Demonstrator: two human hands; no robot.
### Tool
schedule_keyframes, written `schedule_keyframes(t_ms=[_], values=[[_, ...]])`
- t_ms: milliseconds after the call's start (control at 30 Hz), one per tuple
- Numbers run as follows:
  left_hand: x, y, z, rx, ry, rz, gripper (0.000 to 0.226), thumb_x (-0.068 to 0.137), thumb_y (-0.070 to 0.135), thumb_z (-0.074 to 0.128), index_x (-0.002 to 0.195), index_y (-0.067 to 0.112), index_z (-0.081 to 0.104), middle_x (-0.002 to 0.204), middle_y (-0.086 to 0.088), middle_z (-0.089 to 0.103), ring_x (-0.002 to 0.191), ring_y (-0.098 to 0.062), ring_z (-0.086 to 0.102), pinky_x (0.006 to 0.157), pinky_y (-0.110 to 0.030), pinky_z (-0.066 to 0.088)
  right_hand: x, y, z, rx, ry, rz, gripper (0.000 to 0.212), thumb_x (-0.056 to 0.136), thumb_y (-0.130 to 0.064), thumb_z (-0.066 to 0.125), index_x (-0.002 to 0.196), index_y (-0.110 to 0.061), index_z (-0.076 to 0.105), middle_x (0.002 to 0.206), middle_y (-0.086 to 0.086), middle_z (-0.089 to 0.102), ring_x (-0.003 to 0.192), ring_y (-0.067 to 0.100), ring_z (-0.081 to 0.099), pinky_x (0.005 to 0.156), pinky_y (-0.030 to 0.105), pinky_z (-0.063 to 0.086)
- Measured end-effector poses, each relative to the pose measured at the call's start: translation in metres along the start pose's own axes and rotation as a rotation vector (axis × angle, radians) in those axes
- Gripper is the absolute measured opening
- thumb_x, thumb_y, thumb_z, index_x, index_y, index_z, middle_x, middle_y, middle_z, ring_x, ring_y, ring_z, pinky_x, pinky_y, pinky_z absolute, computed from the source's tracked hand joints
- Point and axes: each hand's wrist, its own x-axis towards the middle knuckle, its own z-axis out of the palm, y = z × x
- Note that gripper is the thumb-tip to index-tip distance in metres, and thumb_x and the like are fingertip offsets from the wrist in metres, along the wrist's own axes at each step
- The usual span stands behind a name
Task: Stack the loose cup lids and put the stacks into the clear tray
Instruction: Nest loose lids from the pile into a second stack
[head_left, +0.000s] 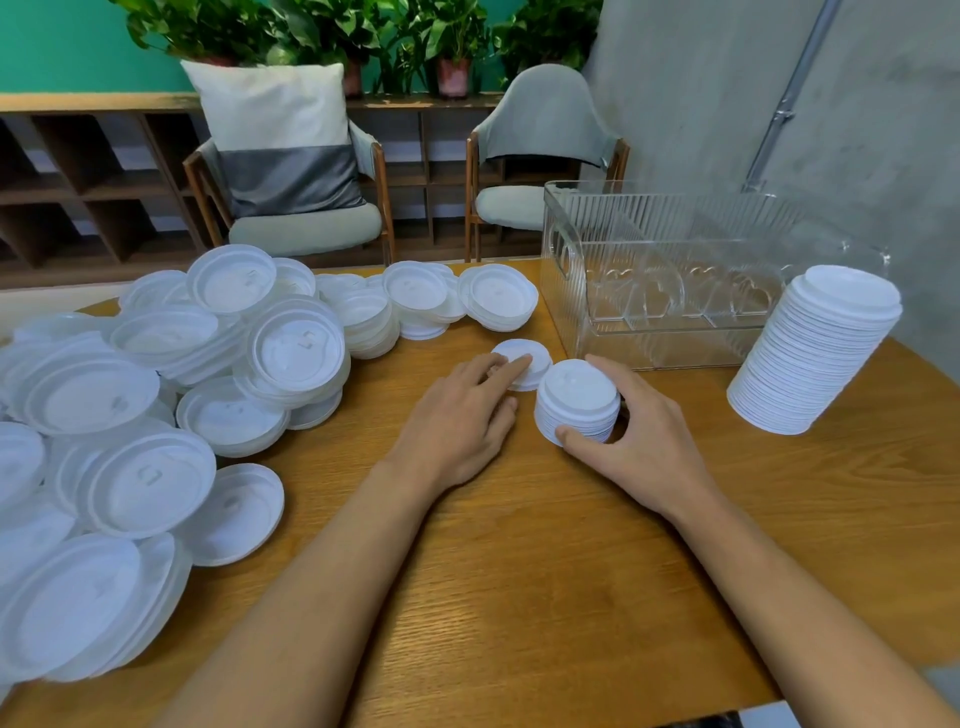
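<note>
Right hand (639, 431) is wrapped round a short stack (576, 400) just off the near-left corner of the clear tray (675, 343). Left hand (462, 410) has straight fingers (511, 364) resting on a single lid (519, 349) right beside that stack, so I reckon it just hops sideways onto it. Loose lids (182, 389) sprawl well left of the tray and run out of view, and honestly can't tell through the ribbed walls whether anything's inside it.

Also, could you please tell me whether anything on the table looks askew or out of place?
The tall stack of lids stands on the table beside the clear tray, not in it, and seems to lean, though the wide lens may exaggerate that. The loose lids at left lie in a jumbled heap.
</note>
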Motion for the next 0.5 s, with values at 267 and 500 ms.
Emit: schedule_keyframes(t_ms=[267, 500], values=[[-0.0062, -0.0013, -0.0068, -0.162, 0.18, -0.181, 0.053, 0.082, 0.069, 0.074, 0.098, 0.019, 0.063, 0.107, 0.007, 0.054, 0.088, -0.016, 0.057, 0.075, -0.037, 0.05, -0.0016, -0.0042, -0.0014, -0.014, -0.034, 0.009, 0.085, 0.079, -0.048, 0.086, 0.153, -0.036, 0.045, 0.147, -0.017, 0.051, 0.129, -0.002, 0.042, 0.106, 0.025, 0.037], [-0.0111, -0.0037, -0.007, -0.221, 0.213, -0.244, 0.038, 0.08, 0.053, 0.083, 0.094, 0.024, 0.061, 0.114, 0.005, 0.055, 0.106, -0.016, 0.056, 0.087, -0.037, 0.049, -0.0022, -0.0053, -0.0001, -0.009, -0.043, -0.015, 0.082, 0.08, -0.057, 0.082, 0.151, -0.035, 0.048, 0.137, -0.021, 0.051, 0.126, -0.002, 0.046, 0.103, 0.024, 0.04]])
